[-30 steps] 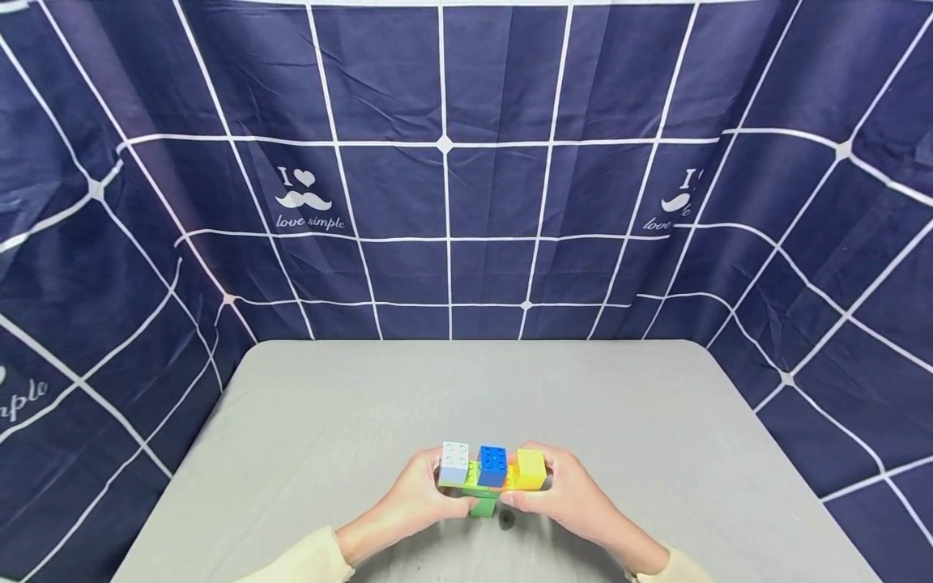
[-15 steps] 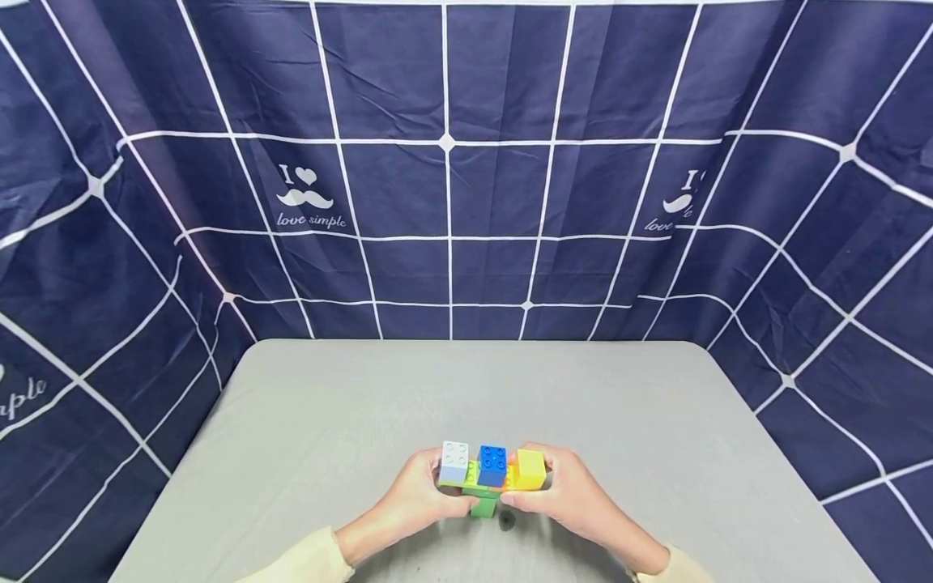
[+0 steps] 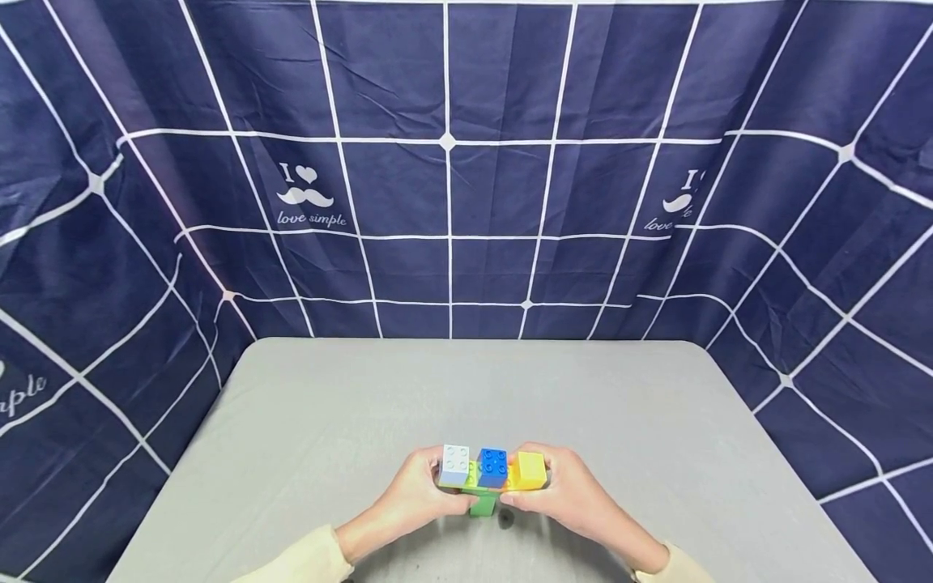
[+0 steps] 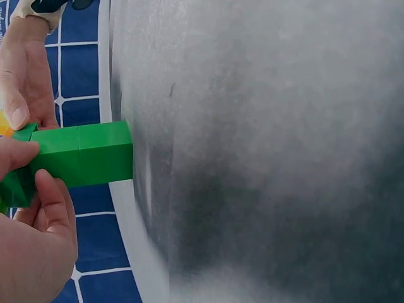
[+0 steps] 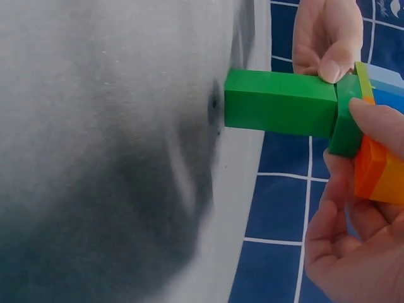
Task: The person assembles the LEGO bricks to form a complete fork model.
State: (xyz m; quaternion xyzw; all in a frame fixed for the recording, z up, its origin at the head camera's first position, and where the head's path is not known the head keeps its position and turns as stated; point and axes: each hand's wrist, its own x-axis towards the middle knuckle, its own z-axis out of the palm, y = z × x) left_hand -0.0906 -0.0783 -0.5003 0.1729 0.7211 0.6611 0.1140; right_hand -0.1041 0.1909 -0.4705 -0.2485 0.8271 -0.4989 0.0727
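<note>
Both hands hold one structure of toy building bricks near the table's front edge. Its upright is a column of green bricks (image 5: 281,104), the foot right at the grey tabletop. A darker green brick (image 5: 346,117) lies across the column's head. Above it are a lime brick (image 3: 471,472) and an orange brick (image 5: 371,169). On top stand a light blue brick (image 3: 455,466), a blue brick (image 3: 492,468) and a yellow brick (image 3: 531,470). My left hand (image 3: 426,491) grips the light blue end, thumb in front. My right hand (image 3: 567,488) grips the orange and yellow end.
The grey table (image 3: 350,397) spreads beyond and to both sides of the hands. Dark blue curtains (image 3: 394,194) with white grid lines hang behind it and at both sides. A small dark spot (image 3: 506,519) marks the tabletop beside the column.
</note>
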